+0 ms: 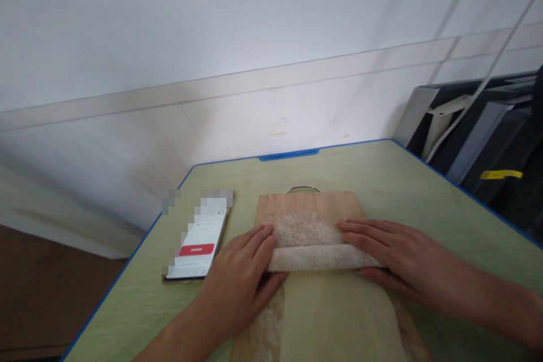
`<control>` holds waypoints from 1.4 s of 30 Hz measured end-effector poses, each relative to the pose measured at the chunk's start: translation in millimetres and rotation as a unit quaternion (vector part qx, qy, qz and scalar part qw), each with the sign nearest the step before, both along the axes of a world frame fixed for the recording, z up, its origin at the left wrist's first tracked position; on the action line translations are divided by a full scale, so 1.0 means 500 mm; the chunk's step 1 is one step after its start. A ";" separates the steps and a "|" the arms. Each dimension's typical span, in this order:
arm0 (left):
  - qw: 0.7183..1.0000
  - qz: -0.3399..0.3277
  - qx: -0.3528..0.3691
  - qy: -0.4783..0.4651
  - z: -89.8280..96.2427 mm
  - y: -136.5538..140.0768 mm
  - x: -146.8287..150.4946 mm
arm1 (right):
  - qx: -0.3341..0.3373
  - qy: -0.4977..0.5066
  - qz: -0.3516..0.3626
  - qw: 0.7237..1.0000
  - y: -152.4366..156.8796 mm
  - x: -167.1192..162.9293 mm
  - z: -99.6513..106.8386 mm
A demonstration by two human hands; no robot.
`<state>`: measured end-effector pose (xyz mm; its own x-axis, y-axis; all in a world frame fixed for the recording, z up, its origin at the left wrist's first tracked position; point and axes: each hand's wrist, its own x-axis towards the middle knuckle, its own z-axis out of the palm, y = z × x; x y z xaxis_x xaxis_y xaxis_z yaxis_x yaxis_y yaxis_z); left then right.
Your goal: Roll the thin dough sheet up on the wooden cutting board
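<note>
A smooth pale dough sheet [335, 317] lies over the near part of a wooden cutting board [309, 202]. Across the board runs a flour-dusted dough roll [326, 258], its near side meeting the sheet. Whether a rolling pin is inside is hidden. My left hand [241, 271] is closed round the roll's left end, fingers over the top and thumb on the near side. At the right end my right hand [399, 254] holds it the same way. Beyond the roll, white flour covers part of the board.
A phone [197, 249] with a lit screen lies left of the board. The green table [369, 169] has a blue rim and stands by a white wall [237, 113]. Dark, flat-sided items [487, 141] and a pale cable [487, 76] are at the right.
</note>
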<state>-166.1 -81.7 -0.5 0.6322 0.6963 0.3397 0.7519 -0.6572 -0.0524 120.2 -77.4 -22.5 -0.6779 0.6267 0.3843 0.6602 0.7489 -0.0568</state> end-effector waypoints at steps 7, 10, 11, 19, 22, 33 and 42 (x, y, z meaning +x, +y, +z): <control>1.000 -0.003 0.001 0.012 -0.002 -0.001 -0.003 | 0.014 -0.018 0.004 1.000 0.002 0.002 -0.001; 1.000 -0.001 0.000 0.012 -0.002 -0.001 -0.003 | 0.009 -0.021 0.004 1.000 0.002 0.002 -0.001; 1.000 -0.001 -0.001 0.012 -0.002 0.000 -0.003 | 0.008 -0.020 0.002 1.000 0.002 0.001 0.000; 1.000 -0.005 0.002 0.012 -0.002 0.000 -0.002 | 0.020 -0.006 0.001 1.000 0.002 0.002 -0.003; 1.000 -0.005 0.001 0.013 -0.002 -0.002 -0.004 | 0.020 -0.009 0.002 1.000 0.002 0.003 -0.006; 0.996 0.012 0.066 0.055 -0.005 -0.017 0.001 | 0.061 -0.023 0.013 0.998 -0.005 -0.004 0.013; 0.997 0.020 0.060 0.047 -0.002 -0.016 0.006 | 0.043 -0.024 0.003 0.999 0.005 -0.009 0.004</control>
